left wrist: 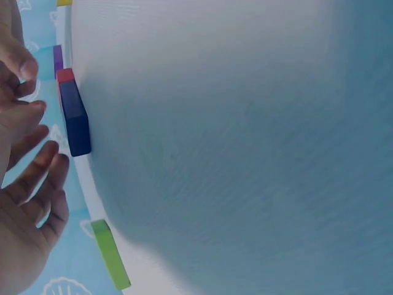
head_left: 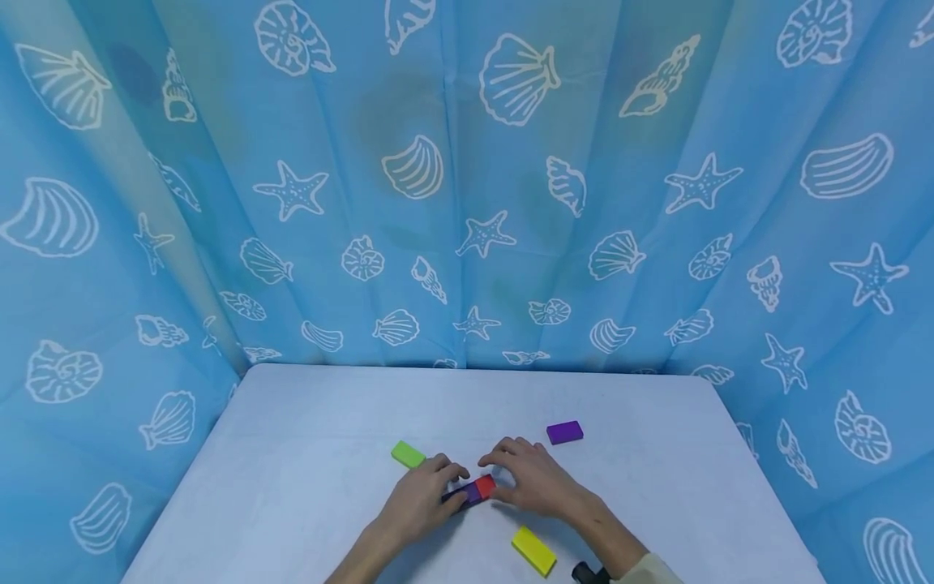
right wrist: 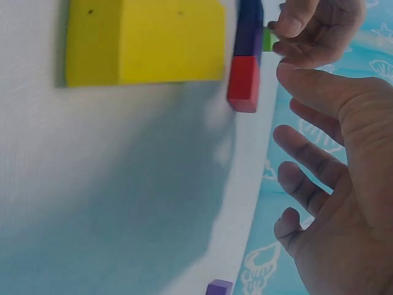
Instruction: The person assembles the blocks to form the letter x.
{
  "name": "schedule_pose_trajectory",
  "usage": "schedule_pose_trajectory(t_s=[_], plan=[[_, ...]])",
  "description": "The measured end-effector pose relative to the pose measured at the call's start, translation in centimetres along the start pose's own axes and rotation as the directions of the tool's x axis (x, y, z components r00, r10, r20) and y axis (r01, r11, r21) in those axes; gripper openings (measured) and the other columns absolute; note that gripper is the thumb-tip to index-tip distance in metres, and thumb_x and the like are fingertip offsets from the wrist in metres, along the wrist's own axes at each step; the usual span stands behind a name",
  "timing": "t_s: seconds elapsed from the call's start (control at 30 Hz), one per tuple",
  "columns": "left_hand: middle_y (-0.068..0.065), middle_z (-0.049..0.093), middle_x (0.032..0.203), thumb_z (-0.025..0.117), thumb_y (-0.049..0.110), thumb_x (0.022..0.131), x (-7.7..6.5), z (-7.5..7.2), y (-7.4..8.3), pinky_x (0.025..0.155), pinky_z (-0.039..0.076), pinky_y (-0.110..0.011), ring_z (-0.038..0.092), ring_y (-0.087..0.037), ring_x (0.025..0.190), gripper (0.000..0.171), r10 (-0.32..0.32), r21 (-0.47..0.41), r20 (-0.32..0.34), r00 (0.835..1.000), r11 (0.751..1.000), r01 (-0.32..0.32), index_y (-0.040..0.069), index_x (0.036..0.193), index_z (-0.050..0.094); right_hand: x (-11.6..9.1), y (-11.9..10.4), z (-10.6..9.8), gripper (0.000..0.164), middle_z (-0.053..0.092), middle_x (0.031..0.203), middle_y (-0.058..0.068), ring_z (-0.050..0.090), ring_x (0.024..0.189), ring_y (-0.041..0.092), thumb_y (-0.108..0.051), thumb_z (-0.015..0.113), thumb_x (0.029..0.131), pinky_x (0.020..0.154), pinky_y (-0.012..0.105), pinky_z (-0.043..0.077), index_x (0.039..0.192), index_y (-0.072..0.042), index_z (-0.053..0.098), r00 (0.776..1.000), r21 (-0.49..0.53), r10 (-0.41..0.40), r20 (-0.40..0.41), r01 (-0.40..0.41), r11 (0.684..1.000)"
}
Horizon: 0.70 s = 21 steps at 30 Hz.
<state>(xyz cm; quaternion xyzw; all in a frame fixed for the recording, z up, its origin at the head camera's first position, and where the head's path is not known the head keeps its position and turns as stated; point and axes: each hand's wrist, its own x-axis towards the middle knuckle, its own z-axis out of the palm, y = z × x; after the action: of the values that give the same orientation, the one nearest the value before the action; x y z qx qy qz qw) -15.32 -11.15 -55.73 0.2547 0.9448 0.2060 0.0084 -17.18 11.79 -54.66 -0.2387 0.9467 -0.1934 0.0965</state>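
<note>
A red block [head_left: 485, 486] and a dark blue block [left wrist: 75, 120] lie end to end in a short row on the white table. Over the blue end is my left hand [head_left: 417, 501], its thumb and fingers spread apart with a gap between them. My right hand [head_left: 538, 480] hovers by the red end, fingers loosely bent and thumb tip close to the red block. Both wrist views show the fingers curved loosely, pinching nothing. Whether either thumb touches the row cannot be told. Beside the left fingers lies a light green block [head_left: 407, 454].
A purple block [head_left: 565, 432] lies beyond the right hand. Nearer the front, a yellow block [head_left: 534, 551] rests left of the right forearm, by a black object [head_left: 589, 573] at the wrist. A blue shell-print curtain [head_left: 452, 203] hangs behind and beside the white table [head_left: 306, 422].
</note>
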Motion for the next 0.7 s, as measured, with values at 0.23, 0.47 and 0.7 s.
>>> schedule_pose_trajectory(t_s=[0.23, 0.47, 0.7], plan=[[0.009, 0.065, 0.108, 0.072, 0.028, 0.095, 0.8, 0.2, 0.2, 0.086, 0.054, -0.029, 0.06, -0.005, 0.095, 0.029, 0.038, -0.008, 0.067, 0.997, 0.999, -0.038, 0.032, 0.124, 0.07, -1.5, -0.1, -1.3, 0.041, 0.06, 0.121, -0.007, 0.055, 0.115, 0.018, -0.041, 0.074, 0.09, 0.103, 0.054, 0.046, 0.129, -0.03, 0.066, 0.999, 0.1, 0.009, 0.042, -0.014, 0.995], [0.009, 0.065, 0.112, 0.071, 0.028, 0.095, 0.9, 0.6, 0.1, 0.09, 0.054, -0.032, 0.064, -0.01, 0.101, 0.036, 0.07, 0.019, 0.093, 0.993, 0.997, -0.072, 0.037, 0.13, 0.067, -3.1, 0.3, -1.6, 0.044, 0.06, 0.116, -0.005, 0.058, 0.108, 0.018, -0.042, 0.074, 0.09, 0.095, 0.048, 0.053, 0.13, -0.028, 0.064, 0.996, 0.156, 0.039, 0.081, -0.051, 0.986], [0.008, 0.064, 0.115, 0.07, 0.029, 0.096, 0.8, 0.8, 0.0, 0.09, 0.054, -0.033, 0.064, -0.011, 0.102, 0.038, 0.08, 0.028, 0.095, 0.992, 0.996, -0.083, 0.038, 0.133, 0.066, -4.3, 1.0, -1.8, 0.042, 0.06, 0.099, -0.008, 0.055, 0.085, 0.013, -0.045, 0.073, 0.09, 0.076, 0.029, 0.052, 0.126, -0.024, 0.066, 0.994, 0.192, 0.062, 0.089, -0.078, 0.978]])
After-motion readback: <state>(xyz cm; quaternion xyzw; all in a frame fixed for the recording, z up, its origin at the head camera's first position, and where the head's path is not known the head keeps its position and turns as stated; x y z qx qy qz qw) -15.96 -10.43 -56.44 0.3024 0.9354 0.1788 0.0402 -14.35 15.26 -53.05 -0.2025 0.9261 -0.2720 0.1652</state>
